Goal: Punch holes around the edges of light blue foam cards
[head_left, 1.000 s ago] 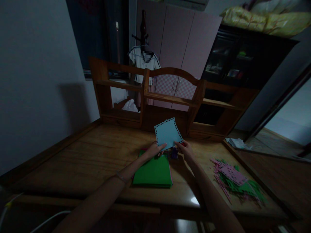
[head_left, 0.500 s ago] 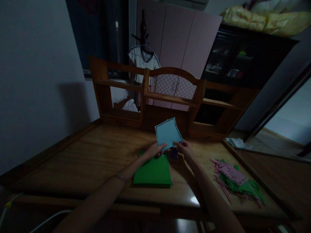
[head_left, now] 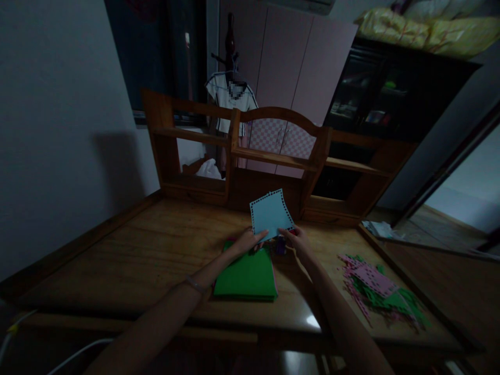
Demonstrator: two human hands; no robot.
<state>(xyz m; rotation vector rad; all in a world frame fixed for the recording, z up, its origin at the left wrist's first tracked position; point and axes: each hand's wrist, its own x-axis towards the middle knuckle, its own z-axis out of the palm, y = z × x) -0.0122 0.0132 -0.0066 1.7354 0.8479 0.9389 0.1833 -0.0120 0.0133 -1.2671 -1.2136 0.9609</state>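
Observation:
A light blue sheet with a row of small dark holes along its edges is held up over the desk, tilted. My left hand grips its lower left edge, thumb on the front face. At the lower right corner, my right hand pinches the sheet, with something red showing by the fingers. Below my left hand lies a stack of green sheets, with a pink edge showing beneath. A small purple object, partly hidden, stands under the sheet near my right hand; its kind is unclear.
On the right of the wooden desk lies a pile of green and pink cut pieces, a holed pink sheet on top. A wooden shelf unit runs along the back edge. A white cable hangs at the lower left.
Almost nothing differs. Both hands hold the light blue sheet in nearly the same place, and the piles have not moved.

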